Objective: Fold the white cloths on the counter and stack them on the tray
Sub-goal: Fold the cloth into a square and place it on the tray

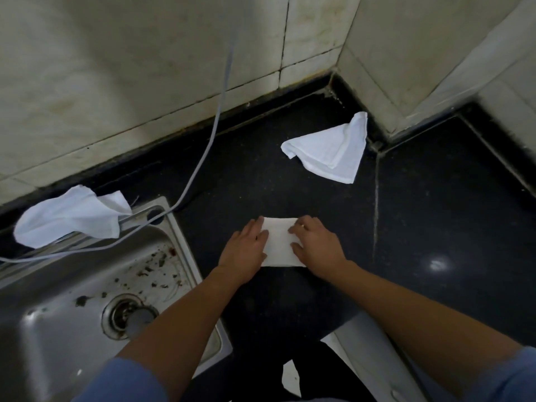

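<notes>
Noticed blue sleeves [124, 381] nearest, at the bottom edge, with bare forearms stretched forward over the black counter [435, 213]. Pressed on a folded white cloth [280, 242] with both hands: left hand [245, 250] flat on its left side, fingers straight and close together; right hand [317, 248] flat on its right side, fingers straight and slightly apart, a ring [302, 226] on one. Folded into a small rectangle, flat on the counter, just right of the steel sink [58, 300]. Spotted brown specks around the drain [127, 316]. Further back, found a second white cloth [69, 216] draped unfolded over the sink's far rim, beside a grey cable [203, 158] hanging down the tiled wall [145, 68]. Farthest, found a third white cloth [330, 149] lying loose on the counter, one corner up against the wall, well apart from the hands.
</notes>
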Action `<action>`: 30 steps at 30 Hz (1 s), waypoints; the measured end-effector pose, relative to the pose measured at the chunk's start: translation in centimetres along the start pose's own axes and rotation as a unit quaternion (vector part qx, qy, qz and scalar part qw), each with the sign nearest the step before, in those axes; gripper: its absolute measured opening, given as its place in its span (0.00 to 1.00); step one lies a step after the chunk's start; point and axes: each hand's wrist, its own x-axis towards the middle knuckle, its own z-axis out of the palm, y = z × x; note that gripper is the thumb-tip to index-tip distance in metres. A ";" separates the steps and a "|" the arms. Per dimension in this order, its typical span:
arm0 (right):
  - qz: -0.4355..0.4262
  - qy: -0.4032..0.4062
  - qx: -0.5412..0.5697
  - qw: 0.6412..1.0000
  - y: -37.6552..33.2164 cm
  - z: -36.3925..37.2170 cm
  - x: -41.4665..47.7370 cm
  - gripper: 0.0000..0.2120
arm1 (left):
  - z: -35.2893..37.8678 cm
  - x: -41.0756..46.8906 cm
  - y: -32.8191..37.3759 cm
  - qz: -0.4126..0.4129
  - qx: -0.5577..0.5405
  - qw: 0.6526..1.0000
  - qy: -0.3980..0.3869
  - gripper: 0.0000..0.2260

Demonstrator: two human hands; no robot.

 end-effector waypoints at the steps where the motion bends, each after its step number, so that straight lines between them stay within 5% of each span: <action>1: -0.033 0.019 -0.002 0.999 0.1 0.6 -0.8 0.13 | 0.1 0.0 -0.1 0.001 -0.004 1.000 -0.002 0.27; 6: -0.091 0.015 0.025 0.995 2.0 3.8 -4.1 0.04 | 0.5 0.1 -0.6 0.006 -0.022 1.000 -0.003 0.28; 16: -0.045 -0.002 0.024 0.999 1.4 -1.8 2.4 0.12 | -0.1 -1.9 -0.4 -0.062 -0.087 0.989 0.104 0.19; 19: -0.030 -0.103 -0.038 0.994 -0.1 -2.3 6.2 0.22 | 0.0 -3.6 -0.8 -0.099 -0.094 0.982 0.128 0.19; 22: -0.017 -0.183 -0.104 0.977 -1.1 -1.7 7.7 0.22 | 0.4 -5.5 -1.3 -0.132 -0.091 0.977 0.139 0.18; 30: 0.028 -0.248 0.052 0.967 -1.5 -2.0 7.9 0.12 | 1.0 -9.1 -1.7 -0.170 -0.115 0.959 0.195 0.14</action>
